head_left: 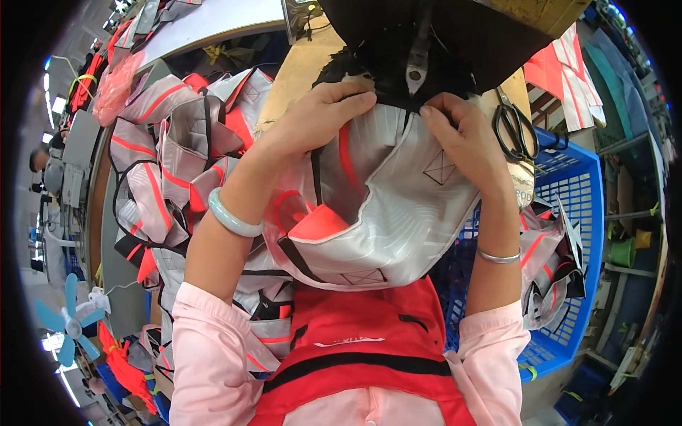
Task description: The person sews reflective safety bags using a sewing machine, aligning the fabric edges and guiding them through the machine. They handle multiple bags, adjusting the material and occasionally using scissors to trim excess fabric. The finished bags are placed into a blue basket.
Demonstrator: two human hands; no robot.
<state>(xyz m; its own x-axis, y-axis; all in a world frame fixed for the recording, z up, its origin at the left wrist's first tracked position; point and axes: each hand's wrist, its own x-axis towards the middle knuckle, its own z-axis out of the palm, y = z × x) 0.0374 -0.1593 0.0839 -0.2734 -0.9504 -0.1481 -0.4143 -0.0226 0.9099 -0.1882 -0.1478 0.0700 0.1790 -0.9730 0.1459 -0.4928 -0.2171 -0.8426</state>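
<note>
A silvery grey fabric bag (419, 213) with orange-red strips and black edging hangs open toward me from the front of a dark sewing machine (462, 35). My left hand (334, 117) pinches the bag's upper edge, thumb against fingers, left of the machine's metal foot (416, 73). On the other side of the foot, my right hand (462, 131) grips the same edge between thumb and curled fingers. Black fabric lies bunched under the machine head, and the seam beneath it is partly hidden. The bag's lower part rests against my red apron (362, 334).
Black-handled scissors (513, 131) lie on the wooden tabletop right of my right hand. Beyond them stands a blue plastic basket (595, 234) holding similar grey pieces (550, 270). A large heap of grey and orange-red bags (170, 142) crowds the left, with a blue fan (71, 319) farther out.
</note>
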